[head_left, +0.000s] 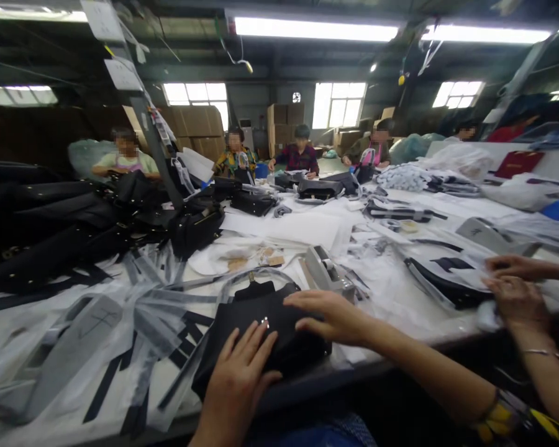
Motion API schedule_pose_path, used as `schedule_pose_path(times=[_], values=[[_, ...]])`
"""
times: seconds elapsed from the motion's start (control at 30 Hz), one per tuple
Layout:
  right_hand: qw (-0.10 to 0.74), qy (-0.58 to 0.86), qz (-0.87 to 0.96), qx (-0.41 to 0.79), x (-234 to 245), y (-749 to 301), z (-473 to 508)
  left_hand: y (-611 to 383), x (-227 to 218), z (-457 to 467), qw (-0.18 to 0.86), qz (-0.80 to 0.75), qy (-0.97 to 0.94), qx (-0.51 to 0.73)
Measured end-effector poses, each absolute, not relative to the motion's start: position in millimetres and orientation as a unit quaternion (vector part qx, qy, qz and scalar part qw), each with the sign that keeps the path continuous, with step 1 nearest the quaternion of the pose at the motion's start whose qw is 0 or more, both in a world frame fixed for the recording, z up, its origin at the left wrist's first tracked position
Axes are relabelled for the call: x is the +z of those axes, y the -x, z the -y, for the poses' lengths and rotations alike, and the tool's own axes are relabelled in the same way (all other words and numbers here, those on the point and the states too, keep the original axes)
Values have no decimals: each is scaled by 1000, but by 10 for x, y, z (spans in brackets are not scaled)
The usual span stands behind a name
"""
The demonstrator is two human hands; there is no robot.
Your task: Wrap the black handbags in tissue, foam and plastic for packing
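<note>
1. My left hand [237, 372] lies open, fingers spread, flat on the black bag [270, 304].
2. My right hand [335, 318] rests open on the bag's right end.
3. The bag lies at the near edge of the counter [395, 304].

A black handbag [251, 307] lies flat at the near edge of the table [391, 310] right in front of you, small shiny clasp [264, 321] facing up, top handle [256, 287] pointing away.
</note>
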State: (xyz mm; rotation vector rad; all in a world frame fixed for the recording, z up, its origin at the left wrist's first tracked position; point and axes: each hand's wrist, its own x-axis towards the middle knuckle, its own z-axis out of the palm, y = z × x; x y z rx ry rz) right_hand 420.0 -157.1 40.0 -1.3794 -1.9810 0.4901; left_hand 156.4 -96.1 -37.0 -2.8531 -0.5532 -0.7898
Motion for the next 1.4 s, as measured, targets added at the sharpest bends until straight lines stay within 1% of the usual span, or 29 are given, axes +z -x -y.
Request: schedule_pose_path(times=[0.03,0.1,0.2,0.33,0.43,0.5,0.63,0.8,0.9,1.0,1.1,1.2,1.27,1.4], values=[[288,519,790,153,304,-4135,1709,-1452,-322,931,75,190,951,-230],[225,519,819,94,106,-4053,1866,-1274,-251,886,90,218,956,-177],[172,536,826,25,-157,-4030,1859,-1197,-239,832,94,229,960,-130],[158,539,827,-35,-442,-4047,1756,-1266,-438,784,103,215,966,-105],[164,531,829,-65,-657,-4026,1786,-1256,-644,854,113,228,960,-114],[170,537,823,-71,-767,-3999,1838,-1221,-724,941,102,239,959,-118],[167,554,816,-21,-796,-3942,1926,-1233,-712,1044,64,225,967,-102],[153,570,806,41,-615,-3886,1932,-1407,-749,980,48,225,965,-124],[154,582,795,73,-457,-3885,1818,-1449,-816,965,54,235,960,-141],[167,584,787,112,-266,-3910,1498,-1439,-837,982,80,234,958,-143],[193,603,768,94,-113,-3942,974,-1428,-842,994,101,233,956,-150],[183,637,746,57,-72,-3929,488,-1429,-862,985,108,235,952,-163],[181,619,761,71,-115,-3872,353,-1430,-883,969,113,238,949,-174],[193,492,833,162,-288,-3720,595,-1426,-945,938,127,228,948,-185]])
